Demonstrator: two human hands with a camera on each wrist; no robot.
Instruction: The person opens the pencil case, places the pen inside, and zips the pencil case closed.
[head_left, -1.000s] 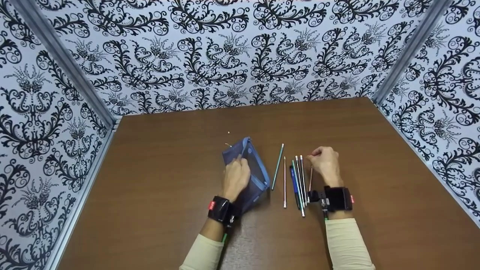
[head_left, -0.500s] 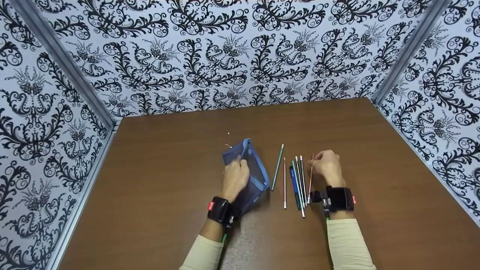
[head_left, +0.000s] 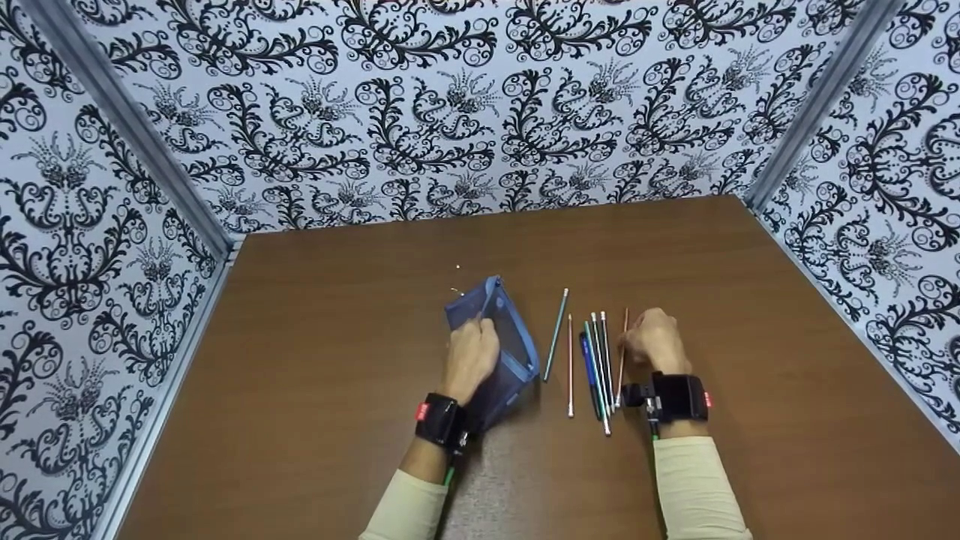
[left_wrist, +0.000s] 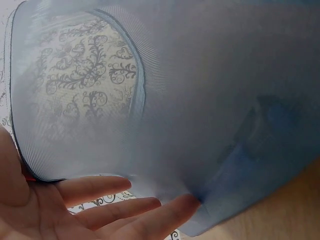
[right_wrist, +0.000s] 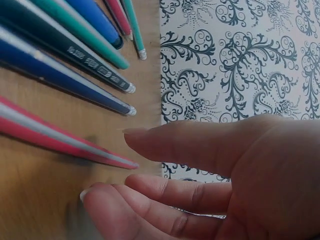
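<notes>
On the brown surface (head_left: 337,322), one blue mesh pouch (head_left: 514,367) is gripped at its edge by the left hand (head_left: 472,352), some fingers being stretched out along the mesh. Six pencils and one pen are laid to the right of those fingers, with part of the pouch standing between. Nothing is held by the right hand (head_left: 656,337): its thumb and fingers are parted, with one red pencil (right_wrist: 60,145) just beside them. Beyond it, leftward from these fingers, are seen one navy pencil (right_wrist: 70,83), one dark green pencil (right_wrist: 90,62), one green pencil (right_wrist: 92,40), the blue pen (right_wrist: 97,20), a second red pencil (right_wrist: 120,17) and one teal pencil (right_wrist: 133,27), nearest the pouch. Two small pale specks (head_left: 457,290) are visible past the left fingers; both wrists are banded by black straps (head_left: 679,397).
</notes>
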